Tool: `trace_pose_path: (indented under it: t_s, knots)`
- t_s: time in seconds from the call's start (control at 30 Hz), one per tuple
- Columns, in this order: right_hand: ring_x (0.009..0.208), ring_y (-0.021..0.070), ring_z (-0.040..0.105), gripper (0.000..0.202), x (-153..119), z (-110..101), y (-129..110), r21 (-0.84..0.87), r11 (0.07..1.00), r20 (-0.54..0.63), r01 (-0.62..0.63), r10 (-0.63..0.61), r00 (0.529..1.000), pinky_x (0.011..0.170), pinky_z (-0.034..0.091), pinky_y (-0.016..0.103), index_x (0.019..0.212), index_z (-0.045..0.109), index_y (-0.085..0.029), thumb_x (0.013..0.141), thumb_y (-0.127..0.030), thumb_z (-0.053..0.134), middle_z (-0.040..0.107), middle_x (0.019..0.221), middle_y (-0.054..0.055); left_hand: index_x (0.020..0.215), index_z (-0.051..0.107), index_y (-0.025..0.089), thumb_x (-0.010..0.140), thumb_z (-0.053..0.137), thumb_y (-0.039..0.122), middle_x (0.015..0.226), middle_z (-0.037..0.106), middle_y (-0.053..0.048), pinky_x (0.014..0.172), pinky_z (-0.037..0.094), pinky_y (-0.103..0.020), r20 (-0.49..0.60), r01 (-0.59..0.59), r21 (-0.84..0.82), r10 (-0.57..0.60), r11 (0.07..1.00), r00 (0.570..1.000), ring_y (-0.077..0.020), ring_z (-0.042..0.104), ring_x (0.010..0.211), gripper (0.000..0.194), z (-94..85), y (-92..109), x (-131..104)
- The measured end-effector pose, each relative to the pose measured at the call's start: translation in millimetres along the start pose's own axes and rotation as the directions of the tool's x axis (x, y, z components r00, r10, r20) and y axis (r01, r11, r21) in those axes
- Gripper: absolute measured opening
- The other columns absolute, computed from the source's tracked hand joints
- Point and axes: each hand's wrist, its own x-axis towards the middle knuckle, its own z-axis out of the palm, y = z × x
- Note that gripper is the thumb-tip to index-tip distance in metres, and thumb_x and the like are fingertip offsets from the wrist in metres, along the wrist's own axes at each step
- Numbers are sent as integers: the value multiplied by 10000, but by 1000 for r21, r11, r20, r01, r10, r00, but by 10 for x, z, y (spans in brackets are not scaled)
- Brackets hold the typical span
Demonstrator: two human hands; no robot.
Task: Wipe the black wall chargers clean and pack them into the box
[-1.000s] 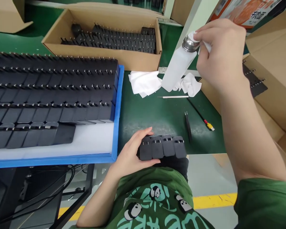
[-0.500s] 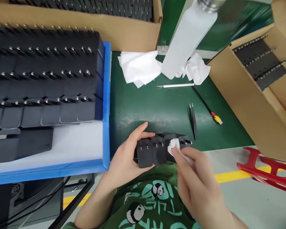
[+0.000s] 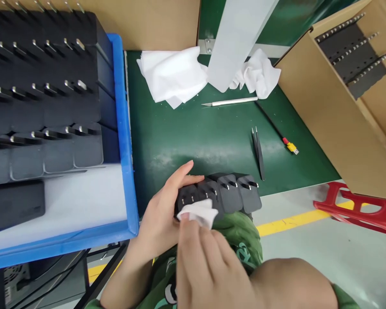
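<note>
My left hand is wrapped round the left end of a row of several black power adapters, whose metal prongs face up toward me. The row is at the near edge of the green table, just above my lap. With pinched fingers, my right hand presses a small white cloth on the left adapters and covers their lower faces. The two adapters at the right end are uncovered.
At left, a blue-rimmed tray holds rows of black adapters. Tweezers, a craft knife, a short cable and white cloths lie ahead. A cardboard box stands right, above a red stool.
My right hand has moved the cloth left along the row, uncovering the right-hand adapters. The view has shifted, and the adapter faces are turned somewhat differently.
</note>
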Motion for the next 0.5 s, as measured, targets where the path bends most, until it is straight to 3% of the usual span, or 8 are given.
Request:
trace_pose_path:
  t_s: [0.1, 0.2, 0.27, 0.33, 0.43, 0.5]
  knots:
    - [832, 174, 625, 324, -3, -31, 8, 179, 984, 0, 7, -7, 1000, 755, 587, 253, 1065, 715, -92, 968, -106, 406, 685, 953, 108, 1557, 274, 371, 858, 639, 190, 1303, 694, 5, 905, 606, -322, 25, 15, 0, -15, 1000, 1000, -227, 689, 1170, 810, -8, 0, -11]
    - [868, 172, 665, 350, -103, -180, 258, 224, 970, 2, -96, 98, 995, 717, 606, 245, 1202, 674, -150, 976, -89, 415, 685, 1039, 85, 1551, 265, 385, 815, 726, 222, 1272, 708, -2, 885, 610, -332, 1, 27, -20, -27, 999, 1000, -233, 706, 1132, 883, 11, -1, -4]
    - [907, 206, 682, 397, -164, -250, 439, 141, 983, -8, -115, 117, 993, 709, 610, 283, 1290, 631, -140, 943, -33, 470, 670, 1101, 119, 1547, 260, 390, 774, 786, 226, 1251, 715, -6, 876, 611, -328, -5, 32, -14, -32, 999, 999, -231, 714, 1109, 950, 27, 2, 9]
    - [894, 253, 682, 430, -181, -238, 533, 46, 995, -1, -84, 84, 996, 727, 609, 359, 1314, 602, -49, 901, 26, 504, 663, 1089, 181, 1546, 258, 393, 747, 812, 204, 1245, 716, -6, 872, 611, -314, -9, 32, 2, -32, 999, 999, -223, 714, 1108, 990, 34, 9, 21]
    - [832, 280, 657, 359, -133, -124, 484, -131, 991, 17, 24, -22, 1000, 705, 590, 431, 1218, 603, 103, 882, 49, 485, 657, 1026, 243, 1543, 265, 391, 748, 815, 188, 1237, 719, 1, 870, 607, -287, -17, 28, 10, -28, 1000, 999, -208, 713, 1109, 988, 28, 23, 26]
    - [844, 280, 642, 332, -81, -66, 399, -236, 968, 28, 85, -81, 996, 704, 576, 423, 1149, 627, 117, 873, 56, 452, 650, 1014, 240, 1539, 274, 390, 751, 824, 201, 1233, 721, 4, 866, 604, -272, -19, 25, 7, -25, 1000, 1000, -198, 716, 1100, 979, 25, 25, 20]
